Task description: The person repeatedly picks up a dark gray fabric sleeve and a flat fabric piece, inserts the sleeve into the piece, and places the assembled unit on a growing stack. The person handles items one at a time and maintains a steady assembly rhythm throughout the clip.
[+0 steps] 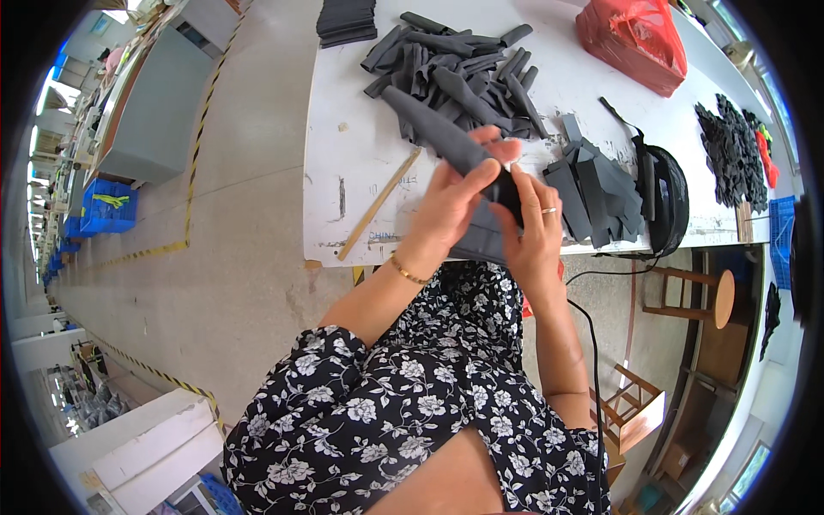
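Both hands are together over the table's near edge, on a dark grey fabric tube (429, 127). My left hand (451, 199) is wrapped round its near part, thumb on top. My right hand (534, 215), with a ring on one finger, pinches the tube's near end, where a blacker part (508, 194) shows between the palms. The tube's long free end points away to the left, over a heap of similar dark tubes (468, 86). Beneath my hands, flat dark grey pieces (477, 239) lie at the table edge, partly hidden.
On the white table (330, 146) lie a wooden stick (378, 204), flat grey pieces (601, 190), a stack of dark pieces (347, 21), a red plastic bag (633, 43) and a black pile (731, 150). A round black mesh-covered device (668, 202) trails a cord. Wooden stools (724, 299) stand right.
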`<state>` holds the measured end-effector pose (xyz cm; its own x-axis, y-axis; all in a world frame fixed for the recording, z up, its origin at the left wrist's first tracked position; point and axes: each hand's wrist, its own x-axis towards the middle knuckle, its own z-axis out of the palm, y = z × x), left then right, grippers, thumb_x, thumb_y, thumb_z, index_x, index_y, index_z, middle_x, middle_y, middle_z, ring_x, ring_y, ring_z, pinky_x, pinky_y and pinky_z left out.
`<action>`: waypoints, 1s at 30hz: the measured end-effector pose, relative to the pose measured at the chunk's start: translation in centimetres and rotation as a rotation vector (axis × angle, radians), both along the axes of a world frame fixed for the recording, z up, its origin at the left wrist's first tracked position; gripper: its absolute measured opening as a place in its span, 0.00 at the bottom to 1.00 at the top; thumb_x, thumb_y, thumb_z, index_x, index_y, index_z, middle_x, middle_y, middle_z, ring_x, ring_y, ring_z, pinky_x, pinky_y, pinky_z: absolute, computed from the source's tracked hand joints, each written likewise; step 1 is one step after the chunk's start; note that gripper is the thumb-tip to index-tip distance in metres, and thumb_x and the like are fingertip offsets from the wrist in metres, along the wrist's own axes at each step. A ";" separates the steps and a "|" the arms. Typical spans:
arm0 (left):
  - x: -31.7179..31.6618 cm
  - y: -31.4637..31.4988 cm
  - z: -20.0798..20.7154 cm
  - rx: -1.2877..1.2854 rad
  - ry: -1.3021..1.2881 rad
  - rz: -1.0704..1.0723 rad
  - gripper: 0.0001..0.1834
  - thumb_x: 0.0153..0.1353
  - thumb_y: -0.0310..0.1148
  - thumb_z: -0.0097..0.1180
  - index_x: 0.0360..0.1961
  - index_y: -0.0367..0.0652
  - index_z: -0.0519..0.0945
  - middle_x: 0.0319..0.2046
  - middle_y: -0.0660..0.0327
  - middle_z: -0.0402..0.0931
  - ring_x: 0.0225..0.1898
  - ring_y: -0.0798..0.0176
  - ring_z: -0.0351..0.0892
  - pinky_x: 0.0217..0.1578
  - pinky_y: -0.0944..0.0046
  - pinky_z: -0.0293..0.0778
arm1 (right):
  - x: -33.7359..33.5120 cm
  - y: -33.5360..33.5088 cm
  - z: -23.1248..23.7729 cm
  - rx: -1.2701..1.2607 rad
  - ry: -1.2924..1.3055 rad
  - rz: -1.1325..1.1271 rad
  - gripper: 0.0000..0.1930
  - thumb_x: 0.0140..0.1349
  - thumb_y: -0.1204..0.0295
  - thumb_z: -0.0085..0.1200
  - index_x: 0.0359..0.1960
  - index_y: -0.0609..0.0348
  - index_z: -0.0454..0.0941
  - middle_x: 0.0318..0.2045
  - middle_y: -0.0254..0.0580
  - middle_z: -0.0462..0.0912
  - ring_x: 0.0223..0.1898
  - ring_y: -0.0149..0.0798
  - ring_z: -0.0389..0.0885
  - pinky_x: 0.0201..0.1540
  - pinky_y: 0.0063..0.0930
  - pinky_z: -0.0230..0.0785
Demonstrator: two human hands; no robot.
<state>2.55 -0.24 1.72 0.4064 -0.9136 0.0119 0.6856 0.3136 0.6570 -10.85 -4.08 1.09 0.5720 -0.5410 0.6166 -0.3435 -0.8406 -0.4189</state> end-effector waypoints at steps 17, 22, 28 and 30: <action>0.2 0.3 -2.7 -0.065 -0.001 -0.023 0.13 0.72 0.37 0.48 0.46 0.36 0.75 0.37 0.52 0.83 0.57 0.51 0.76 0.58 0.54 0.70 | 1.2 0.9 0.2 0.189 -0.029 0.131 0.20 0.50 0.84 0.60 0.44 0.64 0.67 0.39 0.52 0.77 0.40 0.57 0.76 0.42 0.46 0.70; 0.5 0.1 -2.8 -0.037 0.058 0.007 0.14 0.72 0.38 0.47 0.46 0.36 0.75 0.39 0.51 0.83 0.58 0.50 0.75 0.57 0.55 0.71 | 2.6 0.8 1.6 0.162 0.022 0.152 0.18 0.51 0.84 0.61 0.42 0.62 0.68 0.40 0.51 0.76 0.39 0.57 0.77 0.40 0.46 0.71; 1.0 0.2 -2.2 -0.065 0.077 0.042 0.14 0.72 0.38 0.47 0.45 0.37 0.75 0.43 0.49 0.82 0.58 0.51 0.75 0.58 0.53 0.71 | 0.6 1.2 0.2 0.216 -0.002 0.143 0.16 0.52 0.83 0.62 0.40 0.63 0.70 0.41 0.54 0.76 0.39 0.57 0.78 0.39 0.44 0.72; -0.5 0.2 -2.8 -0.069 0.140 -0.010 0.14 0.72 0.39 0.47 0.45 0.38 0.75 0.43 0.49 0.82 0.58 0.51 0.75 0.59 0.53 0.70 | 1.4 0.4 0.0 0.183 0.027 0.168 0.16 0.52 0.82 0.62 0.41 0.63 0.70 0.41 0.55 0.76 0.39 0.57 0.78 0.40 0.44 0.73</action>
